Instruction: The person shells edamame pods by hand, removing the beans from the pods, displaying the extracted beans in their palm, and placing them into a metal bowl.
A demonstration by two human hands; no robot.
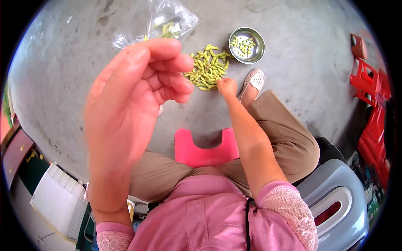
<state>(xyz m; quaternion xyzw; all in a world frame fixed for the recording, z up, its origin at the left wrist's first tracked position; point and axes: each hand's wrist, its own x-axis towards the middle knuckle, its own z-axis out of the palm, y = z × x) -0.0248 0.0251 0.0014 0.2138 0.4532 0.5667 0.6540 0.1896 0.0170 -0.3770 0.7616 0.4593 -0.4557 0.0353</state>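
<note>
Green pods (205, 69) are lying heaped on the floor, with the right hand (227, 87) reaching to the heap's near right edge; its fingertips are facing away, so I cannot tell whether they are pinching a pod. The left hand (134, 88) is hanging well apart, close to the camera, palm showing and fingers loosely curled. The grey, stained floor (301, 50) is spreading around the heap. Just beyond the heap's right side, a steel bowl (261, 44) is holding shelled beans (243, 47). Along the floor's right edge, red plastic stools (366, 79) are standing; by its left edge a white ribbed object (58, 194) is showing. The left hand is hiding part of a clear plastic bag (176, 20), and the view's top is cutting it off. Trouser legs (284, 129) are covering the near end of a pink plastic piece (201, 155), its full shape staying unclear.
</note>
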